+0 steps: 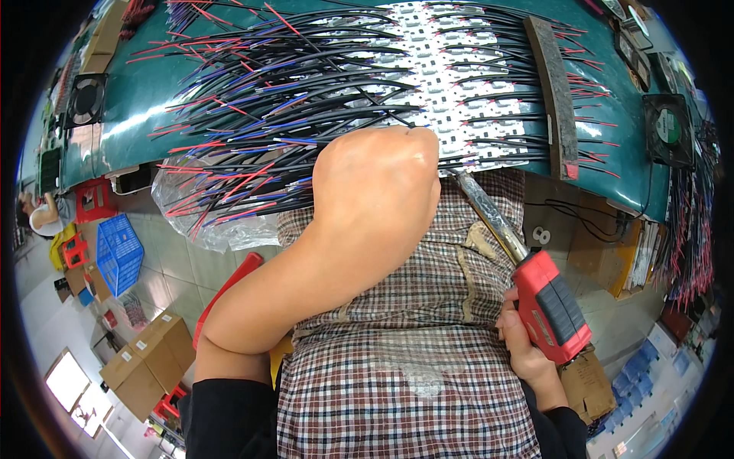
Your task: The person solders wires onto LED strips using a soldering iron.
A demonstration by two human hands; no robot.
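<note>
White circuit boards [433, 65] lie in rows on the green table, with black wires [306, 107] fanning out left, their bare ends red and blue. Shorter black wires [501, 111] run off the right side. My left hand [378, 172] is closed over the near-left edge of the boards, knuckles up; its fingertips and whatever they pinch are hidden. Low on the right, my right hand [524, 344] grips a red and black soldering gun [547, 310]. The gun's metal barrel slants up and left, its tip close to the nearest board, right of my left hand; contact cannot be made out.
A dark metal bar [552, 99] lies across the right-hand wires. Small fans stand at the table's left [86, 99] and right [668, 130]. Clear plastic film [229, 229] hangs below the near edge. A blue basket [118, 252] and cardboard boxes [149, 363] sit on the floor at left.
</note>
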